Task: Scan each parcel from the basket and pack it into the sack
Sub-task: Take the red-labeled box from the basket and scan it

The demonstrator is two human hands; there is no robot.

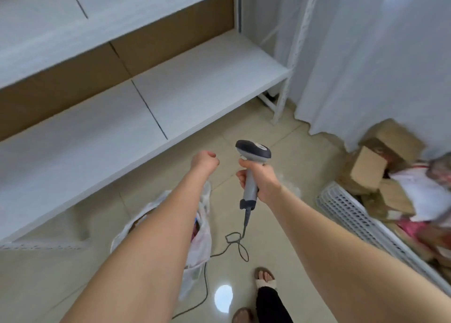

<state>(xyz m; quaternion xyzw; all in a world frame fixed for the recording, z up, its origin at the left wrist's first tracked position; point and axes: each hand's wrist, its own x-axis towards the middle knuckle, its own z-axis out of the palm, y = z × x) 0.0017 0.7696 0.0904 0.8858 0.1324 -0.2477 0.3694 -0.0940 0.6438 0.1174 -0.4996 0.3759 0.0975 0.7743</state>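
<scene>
My right hand [261, 178] grips the handle of a grey barcode scanner [252, 156], head pointing away and to the left. Its black cable [234, 244] hangs to the floor in a loop. My left hand [203, 161] is stretched out beside the scanner with fingers curled in and nothing visible in it. Under my left forearm a whitish sack [200, 239] stands on the floor, mouth open, with some parcels partly visible inside. At the right edge a white slatted basket [346, 210] holds several brown cardboard parcels [368, 169] and soft white and pink bags [424, 195].
A white metal shelf rack [170, 98] with brown backing runs along the left and back. A white curtain [366, 54] hangs at the right behind the basket. Pale floor tiles lie between sack and basket. My sandalled foot [264, 277] is at the bottom.
</scene>
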